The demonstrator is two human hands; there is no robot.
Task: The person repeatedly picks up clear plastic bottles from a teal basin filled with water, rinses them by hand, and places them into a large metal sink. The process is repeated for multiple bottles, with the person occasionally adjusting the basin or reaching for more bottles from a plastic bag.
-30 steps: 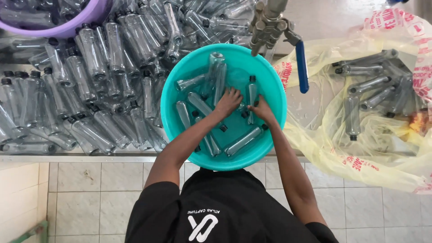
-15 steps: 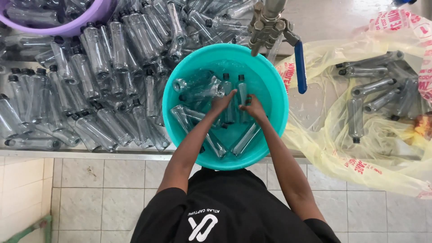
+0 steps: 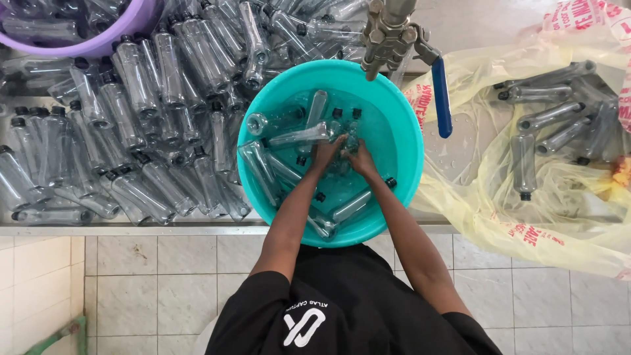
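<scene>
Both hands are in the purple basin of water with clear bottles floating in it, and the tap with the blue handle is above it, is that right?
Not quite. The basin the left hand and right hand are in is teal, not purple, as the head view shows; the purple tub sits at the far left. The rest holds: clear bottles float in it, and the tap with the blue handle is above it.

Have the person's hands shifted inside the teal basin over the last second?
Yes. The left hand and right hand have drawn together and moved away from the teal basin's near rim, toward the tap.
</scene>
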